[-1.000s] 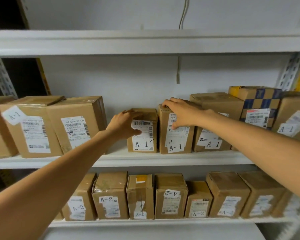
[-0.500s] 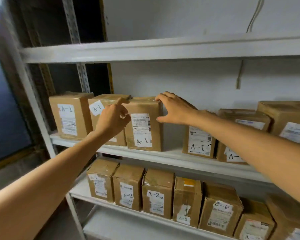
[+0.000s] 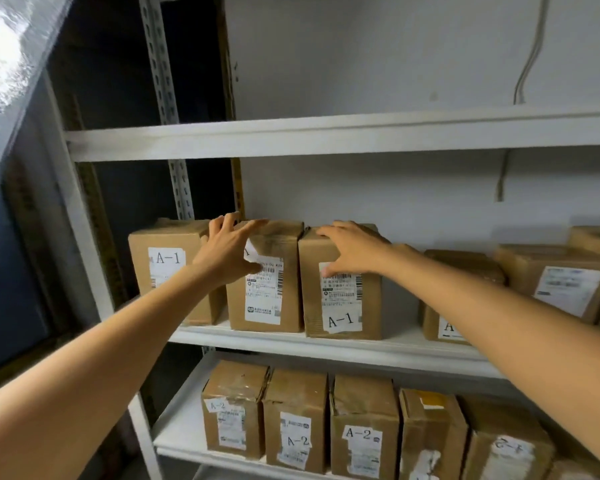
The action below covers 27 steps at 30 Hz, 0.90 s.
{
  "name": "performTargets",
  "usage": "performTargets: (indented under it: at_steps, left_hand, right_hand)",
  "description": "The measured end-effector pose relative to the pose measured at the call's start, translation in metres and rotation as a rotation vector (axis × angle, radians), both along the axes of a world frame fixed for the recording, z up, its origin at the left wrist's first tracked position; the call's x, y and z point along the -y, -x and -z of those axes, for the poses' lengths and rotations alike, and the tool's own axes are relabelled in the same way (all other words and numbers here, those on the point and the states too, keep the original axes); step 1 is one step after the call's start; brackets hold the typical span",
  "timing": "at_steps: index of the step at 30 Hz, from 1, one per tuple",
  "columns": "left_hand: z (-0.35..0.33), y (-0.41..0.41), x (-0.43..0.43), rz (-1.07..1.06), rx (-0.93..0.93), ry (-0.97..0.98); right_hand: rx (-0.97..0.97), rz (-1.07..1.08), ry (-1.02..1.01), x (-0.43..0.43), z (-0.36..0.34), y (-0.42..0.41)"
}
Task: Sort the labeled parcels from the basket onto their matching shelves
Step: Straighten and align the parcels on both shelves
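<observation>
Your left hand (image 3: 227, 252) lies spread with the fingers straight over the top front corner of the second box (image 3: 271, 306) from the left. It holds nothing and only touches the cardboard. Your right hand (image 3: 352, 247) is laid across the top of the third box (image 3: 340, 306), fingers fairly straight and thumb down on the front face just above the barcode, so it presses rather than grips.

These two boxes stand upright and touching on the middle shelf (image 3: 343, 348). The first box (image 3: 167, 278) is just to their left, near the rack's left post. I'd judge you are squaring a placed parcel into the A-1 row. The next move calls for lifting both hands off without tipping the row, then going back to the basket, which is out of view, and reading the next tag before you choose a shelf.

- **First box:** it reads "A-1" at the top of its white label.
- **Third box:** it carries "A-1" on a tag low on its front, under a barcoded shipping label.
- **Second box:** your left hand hides most of its tag, and the small print is too fine to read.
- **Fourth box (image 3: 461, 282):** it stands apart to the right and shows only an "A" beside your forearm.
- **Lower boxes (image 3: 364, 427):** several of them, on the lower shelf (image 3: 174, 441), read "A-2".
</observation>
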<state>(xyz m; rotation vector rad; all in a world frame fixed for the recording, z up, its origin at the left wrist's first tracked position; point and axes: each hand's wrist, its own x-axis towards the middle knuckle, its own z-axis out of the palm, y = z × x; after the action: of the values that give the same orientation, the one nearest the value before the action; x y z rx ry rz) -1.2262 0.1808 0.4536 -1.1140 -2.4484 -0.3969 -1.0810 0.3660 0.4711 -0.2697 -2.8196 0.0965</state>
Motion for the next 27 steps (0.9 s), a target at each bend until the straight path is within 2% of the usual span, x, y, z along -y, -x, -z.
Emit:
performTargets:
  at_steps: [3, 9, 27]
  left_hand:
    - [0.002, 0.010, -0.011, 0.028, 0.070, -0.012]
    - [0.012, 0.020, -0.016, 0.093, -0.049, -0.165]
    - [0.018, -0.027, -0.066, 0.170, -0.007, -0.209]
  right_hand:
    - [-0.047, 0.016, -0.015, -0.003, 0.005, 0.003]
    - [-0.054, 0.024, -0.110, -0.009, 0.003, 0.004]
    - [-0.067, 0.070, -0.011, -0.058, 0.001, -0.045]
